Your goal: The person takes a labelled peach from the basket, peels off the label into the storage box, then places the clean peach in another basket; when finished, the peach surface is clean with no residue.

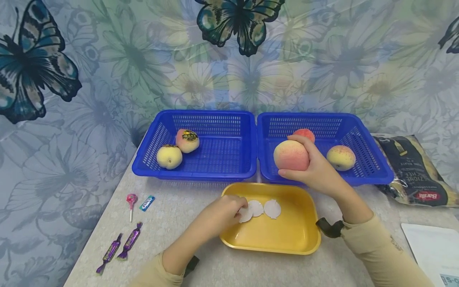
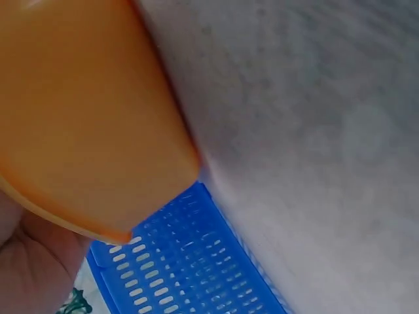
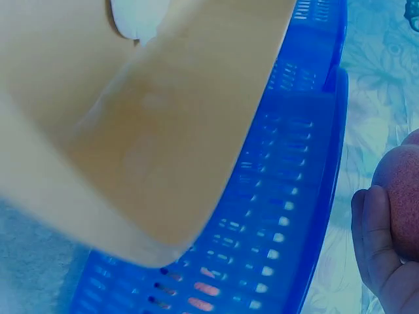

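My right hand (image 1: 317, 171) holds a large pink-and-yellow peach (image 1: 291, 155) above the front rim of the right blue basket (image 1: 308, 116). In the right wrist view, fingers curve round the peach (image 3: 406, 203) at the right edge. My left hand (image 1: 224, 213) reaches over the left side of the yellow tray (image 1: 279, 243), pinching the edge of the leftmost white disc (image 1: 246, 215) between thumb and curled fingers. Two more white discs, a middle one (image 1: 256, 208) and a right one (image 1: 272, 209), lie in the tray. The tray wall hides the left fingertips in the left wrist view.
The left blue basket (image 1: 201, 175) holds two peaches (image 1: 169, 157) with dark labels. Another two, a red one (image 1: 305, 134) and a yellowish one (image 1: 341, 158), sit in the right basket. Candies (image 1: 130, 241) and a lollipop (image 1: 132, 199) lie left; a Barilla bag (image 1: 419, 169) lies right.
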The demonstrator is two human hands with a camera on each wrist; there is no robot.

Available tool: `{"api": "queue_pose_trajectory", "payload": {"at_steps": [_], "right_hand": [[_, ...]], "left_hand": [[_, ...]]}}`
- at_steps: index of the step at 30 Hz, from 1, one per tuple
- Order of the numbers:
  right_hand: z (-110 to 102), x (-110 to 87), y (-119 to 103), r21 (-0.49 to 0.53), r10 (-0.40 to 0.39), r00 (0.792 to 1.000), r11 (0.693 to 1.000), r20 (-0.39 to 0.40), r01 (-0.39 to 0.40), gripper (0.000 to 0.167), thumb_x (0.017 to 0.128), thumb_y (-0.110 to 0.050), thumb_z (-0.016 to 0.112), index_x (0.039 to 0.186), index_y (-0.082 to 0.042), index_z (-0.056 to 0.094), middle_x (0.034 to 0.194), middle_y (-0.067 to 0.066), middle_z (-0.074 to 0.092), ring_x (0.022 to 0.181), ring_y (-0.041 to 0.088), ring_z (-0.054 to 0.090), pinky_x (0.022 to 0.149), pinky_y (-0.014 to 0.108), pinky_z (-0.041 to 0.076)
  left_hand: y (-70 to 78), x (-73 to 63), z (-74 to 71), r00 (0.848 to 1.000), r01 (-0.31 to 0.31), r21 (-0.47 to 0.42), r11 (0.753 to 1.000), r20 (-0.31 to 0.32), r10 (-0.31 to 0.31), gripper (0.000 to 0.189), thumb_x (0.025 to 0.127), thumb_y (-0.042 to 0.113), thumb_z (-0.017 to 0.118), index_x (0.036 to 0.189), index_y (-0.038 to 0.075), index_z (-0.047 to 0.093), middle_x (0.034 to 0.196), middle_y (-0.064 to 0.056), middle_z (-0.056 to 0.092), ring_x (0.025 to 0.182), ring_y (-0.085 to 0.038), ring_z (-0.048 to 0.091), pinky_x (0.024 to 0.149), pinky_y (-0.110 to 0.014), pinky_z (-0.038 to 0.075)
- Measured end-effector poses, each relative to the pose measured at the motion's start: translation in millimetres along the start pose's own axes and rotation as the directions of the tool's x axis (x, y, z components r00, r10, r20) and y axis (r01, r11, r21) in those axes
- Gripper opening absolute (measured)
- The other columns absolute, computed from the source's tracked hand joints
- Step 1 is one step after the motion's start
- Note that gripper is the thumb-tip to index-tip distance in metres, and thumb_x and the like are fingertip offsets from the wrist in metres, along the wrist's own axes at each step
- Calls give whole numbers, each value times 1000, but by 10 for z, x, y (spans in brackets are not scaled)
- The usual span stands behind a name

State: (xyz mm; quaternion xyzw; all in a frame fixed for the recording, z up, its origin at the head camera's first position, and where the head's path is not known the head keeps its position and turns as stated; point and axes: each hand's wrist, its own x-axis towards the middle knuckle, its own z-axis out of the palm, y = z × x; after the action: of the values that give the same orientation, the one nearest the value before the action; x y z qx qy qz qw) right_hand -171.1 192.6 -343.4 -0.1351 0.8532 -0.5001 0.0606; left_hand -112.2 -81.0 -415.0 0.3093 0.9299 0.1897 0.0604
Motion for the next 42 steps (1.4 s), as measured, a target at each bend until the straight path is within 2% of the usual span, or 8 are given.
{"api": "queue_pose_trajectory", "payload": {"at_steps": [3,5,10,15,18,26,34,42], "right_hand": [[-28,-12,35,13,0,1000,1000,-13,0,87,78,-31,86,147,-30,33,141,2,46,113,27,60,96,45,53],[-42,-19,53,15,-4,1000,1000,-21,5,86,78,-30,86,146,-30,33,141,2,45,114,27,60,96,44,53],[-63,-31,77,32,-12,1000,999,-26,12,84,79,-27,86,145,-32,34,139,0,46,113,25,59,95,39,52],[-85,-47,81,39,-13,1000,999,-27,14,82,80,-28,85,145,-30,35,143,-4,44,115,23,58,97,40,51],[-99,-57,83,42,-11,1000,999,-29,12,81,80,-28,84,145,-29,35,144,-7,43,116,23,57,97,41,51],[-145,-88,85,32,9,999,999,-51,-8,84,80,-29,84,146,-28,32,143,-3,44,117,24,57,96,41,50],[-184,-109,105,32,46,997,999,-56,-44,88,80,-31,84,149,-28,28,146,0,39,119,28,56,98,46,50],[-232,-139,129,47,71,995,997,-67,-68,86,81,-30,83,148,-31,29,145,2,40,116,27,57,94,38,51]], "left_hand": [[8,21,37,1000,-6,90,996,10,5,25,79,-2,75,103,7,73,98,-6,75,88,-17,71,73,-23,58],[10,31,56,1000,-13,139,990,12,11,25,78,-5,73,100,8,73,93,-5,75,79,-15,69,66,-22,56],[32,41,85,1000,-17,236,972,26,11,23,76,-8,69,87,12,71,76,1,69,60,-10,55,50,-22,45],[69,40,105,1000,-9,309,951,31,-1,20,78,-2,72,90,14,73,81,0,70,68,-15,63,56,-27,52],[80,45,111,1000,-1,320,948,26,-8,20,79,-1,72,90,15,74,83,0,70,71,-16,65,60,-28,54],[81,68,123,1000,11,288,958,23,-18,18,76,-1,73,81,17,75,75,1,66,62,-11,55,54,-25,48],[92,75,122,999,-18,283,959,37,7,22,74,2,76,88,18,78,79,5,72,71,-14,65,60,-26,53],[89,82,127,999,-11,281,960,54,-4,19,70,8,83,81,22,79,77,6,71,66,-10,59,58,-26,51]]}}
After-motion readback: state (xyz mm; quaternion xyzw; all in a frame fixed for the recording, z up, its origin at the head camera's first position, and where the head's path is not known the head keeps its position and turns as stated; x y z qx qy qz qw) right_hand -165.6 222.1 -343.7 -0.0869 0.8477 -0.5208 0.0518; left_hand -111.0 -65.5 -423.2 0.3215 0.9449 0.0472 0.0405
